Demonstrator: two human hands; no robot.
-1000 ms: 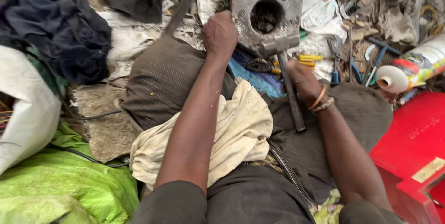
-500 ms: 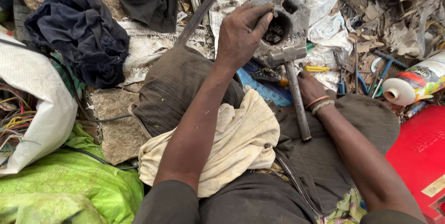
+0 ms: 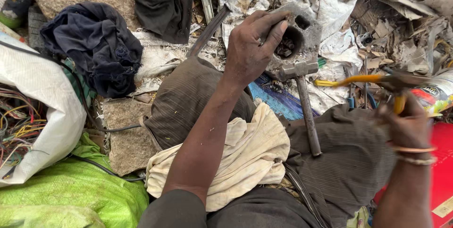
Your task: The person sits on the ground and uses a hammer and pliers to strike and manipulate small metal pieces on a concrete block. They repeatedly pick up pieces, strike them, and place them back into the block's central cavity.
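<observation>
The left hand (image 3: 250, 49) is clamped on the near rim of a grey cast-metal block (image 3: 302, 34), fingers curled over the edge beside its round bore, thumb side toward the body. The block sits just beyond the knees among the scrap, tilted slightly; the bore faces up and small loose parts show inside it.

The right hand (image 3: 406, 124) is closed around the yellow-handled pliers (image 3: 373, 79), held raised and blurred. Their long axis runs roughly level, with the handles stretching out from the fist toward the block; whether the nose is open or closed cannot be told.

Between the two hands lies a hammer (image 3: 304, 100), ungripped. Its head rests against the near lower edge of the block, just beside the left hand's fingers; its handle runs back toward the body across the brown trousers (image 3: 198, 100) and ends near the cream cloth (image 3: 250, 157) on the lap. The left hand is nearer the hammer head; the right hand stands well apart from it.

Outward of the left forearm lie a dark blue rag (image 3: 94, 44) and a white sack (image 3: 42, 115).
</observation>
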